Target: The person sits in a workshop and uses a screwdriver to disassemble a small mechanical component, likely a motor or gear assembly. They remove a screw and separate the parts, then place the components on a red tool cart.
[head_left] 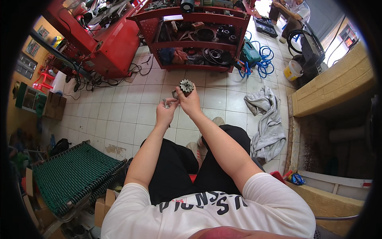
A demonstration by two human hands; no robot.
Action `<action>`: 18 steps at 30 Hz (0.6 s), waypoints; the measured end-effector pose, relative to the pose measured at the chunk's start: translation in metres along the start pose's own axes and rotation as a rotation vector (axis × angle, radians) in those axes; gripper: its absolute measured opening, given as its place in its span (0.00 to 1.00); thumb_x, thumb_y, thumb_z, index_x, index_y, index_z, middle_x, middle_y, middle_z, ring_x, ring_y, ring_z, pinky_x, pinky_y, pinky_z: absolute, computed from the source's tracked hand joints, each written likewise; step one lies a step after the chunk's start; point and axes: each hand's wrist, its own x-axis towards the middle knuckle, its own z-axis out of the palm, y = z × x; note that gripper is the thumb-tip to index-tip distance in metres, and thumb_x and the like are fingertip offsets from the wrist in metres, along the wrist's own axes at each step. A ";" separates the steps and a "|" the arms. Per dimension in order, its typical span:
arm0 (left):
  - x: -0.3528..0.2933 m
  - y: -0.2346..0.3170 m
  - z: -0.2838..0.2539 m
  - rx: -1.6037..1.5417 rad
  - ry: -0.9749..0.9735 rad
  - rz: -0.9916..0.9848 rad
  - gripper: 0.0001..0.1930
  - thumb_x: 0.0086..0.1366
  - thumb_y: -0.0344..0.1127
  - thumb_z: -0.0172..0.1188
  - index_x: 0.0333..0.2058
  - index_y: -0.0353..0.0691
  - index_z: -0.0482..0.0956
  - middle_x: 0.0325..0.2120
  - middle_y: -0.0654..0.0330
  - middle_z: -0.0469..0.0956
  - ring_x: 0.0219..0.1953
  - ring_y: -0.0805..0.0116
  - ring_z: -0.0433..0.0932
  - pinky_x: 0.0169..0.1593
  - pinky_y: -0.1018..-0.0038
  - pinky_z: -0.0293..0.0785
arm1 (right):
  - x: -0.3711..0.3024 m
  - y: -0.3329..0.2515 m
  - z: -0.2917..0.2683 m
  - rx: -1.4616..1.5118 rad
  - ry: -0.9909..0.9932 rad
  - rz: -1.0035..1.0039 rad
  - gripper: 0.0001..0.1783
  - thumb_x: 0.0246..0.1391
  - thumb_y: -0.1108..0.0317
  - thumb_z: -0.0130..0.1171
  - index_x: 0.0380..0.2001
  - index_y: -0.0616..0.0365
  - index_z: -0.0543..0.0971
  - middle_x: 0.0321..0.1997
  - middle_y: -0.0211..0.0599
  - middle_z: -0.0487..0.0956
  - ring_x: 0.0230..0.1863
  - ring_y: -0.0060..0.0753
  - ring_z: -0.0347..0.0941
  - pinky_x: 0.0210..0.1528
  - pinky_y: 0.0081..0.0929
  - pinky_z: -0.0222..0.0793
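Note:
In front of my knees, both my hands are raised close together over the tiled floor. My right hand [189, 102] is wrapped round a metal part with a toothed, gear-like wheel [186, 86] at its top end; the wheel faces up. My left hand [165, 113] sits just left of it and a little lower, its fingertips pinched on a small whitish piece [165, 103]. What that piece is cannot be made out. A small greyish part [175, 94] shows between the two hands, beside the right thumb.
Ahead stands a red tool cart [191, 49] with loaded shelves. A red machine [109, 47] is at far left, a green woven seat [75, 175] at near left. Right are a grey cloth [264, 119], blue hose [264, 65], a white bucket [293, 70] and a seated person [296, 12].

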 end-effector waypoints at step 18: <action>0.002 -0.001 -0.001 -0.248 -0.072 -0.347 0.11 0.68 0.44 0.62 0.33 0.44 0.79 0.18 0.76 0.65 0.15 0.85 0.59 0.17 0.80 0.51 | 0.006 0.015 0.001 0.024 -0.010 -0.062 0.24 0.61 0.53 0.66 0.48 0.57 0.69 0.31 0.27 0.78 0.25 0.18 0.72 0.25 0.22 0.69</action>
